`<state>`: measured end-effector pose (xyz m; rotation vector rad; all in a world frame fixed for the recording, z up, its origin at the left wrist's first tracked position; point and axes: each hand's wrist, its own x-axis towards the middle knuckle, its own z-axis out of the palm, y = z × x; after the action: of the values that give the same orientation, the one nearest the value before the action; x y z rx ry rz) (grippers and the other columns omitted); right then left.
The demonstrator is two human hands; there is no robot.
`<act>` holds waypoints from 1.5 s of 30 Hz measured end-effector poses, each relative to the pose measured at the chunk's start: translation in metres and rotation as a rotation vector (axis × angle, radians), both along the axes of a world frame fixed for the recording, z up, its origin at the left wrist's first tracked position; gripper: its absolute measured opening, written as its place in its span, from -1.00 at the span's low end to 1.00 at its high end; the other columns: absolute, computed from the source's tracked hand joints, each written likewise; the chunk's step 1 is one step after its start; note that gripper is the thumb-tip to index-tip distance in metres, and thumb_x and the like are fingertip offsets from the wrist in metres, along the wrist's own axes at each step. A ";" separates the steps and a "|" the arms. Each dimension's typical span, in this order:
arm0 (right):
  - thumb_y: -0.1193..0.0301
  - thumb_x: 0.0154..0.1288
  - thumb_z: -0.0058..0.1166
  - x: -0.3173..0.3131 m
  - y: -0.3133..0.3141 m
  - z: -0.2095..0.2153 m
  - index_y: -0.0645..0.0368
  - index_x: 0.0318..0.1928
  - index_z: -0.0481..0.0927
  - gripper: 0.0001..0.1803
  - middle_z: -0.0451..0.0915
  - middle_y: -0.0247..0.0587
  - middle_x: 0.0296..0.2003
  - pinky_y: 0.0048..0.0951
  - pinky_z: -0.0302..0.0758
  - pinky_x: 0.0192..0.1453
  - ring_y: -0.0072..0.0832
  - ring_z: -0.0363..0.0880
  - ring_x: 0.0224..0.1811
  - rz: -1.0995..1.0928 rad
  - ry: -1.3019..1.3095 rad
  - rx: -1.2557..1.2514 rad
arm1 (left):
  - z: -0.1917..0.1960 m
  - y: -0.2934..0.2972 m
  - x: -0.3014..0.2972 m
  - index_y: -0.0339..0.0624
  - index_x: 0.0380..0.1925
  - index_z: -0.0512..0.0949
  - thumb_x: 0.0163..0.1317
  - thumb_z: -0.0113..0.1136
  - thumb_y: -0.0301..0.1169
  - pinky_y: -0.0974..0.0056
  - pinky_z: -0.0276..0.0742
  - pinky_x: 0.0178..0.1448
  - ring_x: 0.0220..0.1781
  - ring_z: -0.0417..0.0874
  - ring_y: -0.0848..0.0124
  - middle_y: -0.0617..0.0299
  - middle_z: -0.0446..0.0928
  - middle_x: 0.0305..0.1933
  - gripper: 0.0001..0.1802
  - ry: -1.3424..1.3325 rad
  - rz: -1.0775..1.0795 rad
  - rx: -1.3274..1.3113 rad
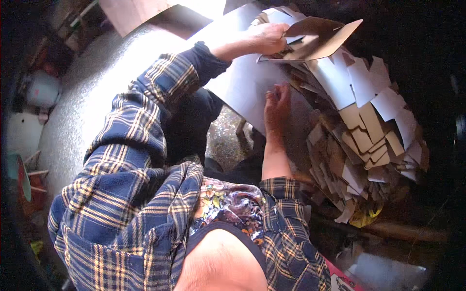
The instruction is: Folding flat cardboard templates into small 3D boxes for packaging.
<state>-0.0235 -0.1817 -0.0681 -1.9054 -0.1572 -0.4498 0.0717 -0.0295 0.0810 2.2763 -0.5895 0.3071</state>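
Note:
My left hand (272,39) reaches out at the upper middle, its fingers closed on the near-left edge of a folded brown cardboard piece (323,44). The cardboard is tilted, with its panels standing at angles above a heap of flat cut pieces (366,126). Some pieces in the heap show a white face, others a brown one. Lower down, my right hand (278,104) hovers over or rests on a pale smooth surface (238,80), which I cannot tell. Its fingers are loosely bent and apart, and nothing shows in them.
The heap spreads down the right side, with something yellow (365,217) at its lower end. A large pale panel (138,14) stands at the top left. Speckled floor (82,99) lies to the left, under strong glare. A white container (42,89) is at the far left.

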 end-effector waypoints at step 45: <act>0.08 0.24 0.17 0.012 -0.009 -0.015 0.21 0.19 0.34 -0.36 0.53 -0.21 -0.19 -0.48 0.44 -0.05 -0.52 0.49 -0.20 0.262 0.026 0.334 | -0.067 0.089 -0.022 -0.26 -0.03 0.51 0.21 0.14 -0.08 0.28 0.52 -0.11 -0.24 0.62 0.36 0.12 0.62 -0.24 -0.50 0.328 -0.159 -0.499</act>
<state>-0.0119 -0.1911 -0.0828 -1.5367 -0.2913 -0.2550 0.0497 0.0600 0.0138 1.7379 -0.4566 -0.0052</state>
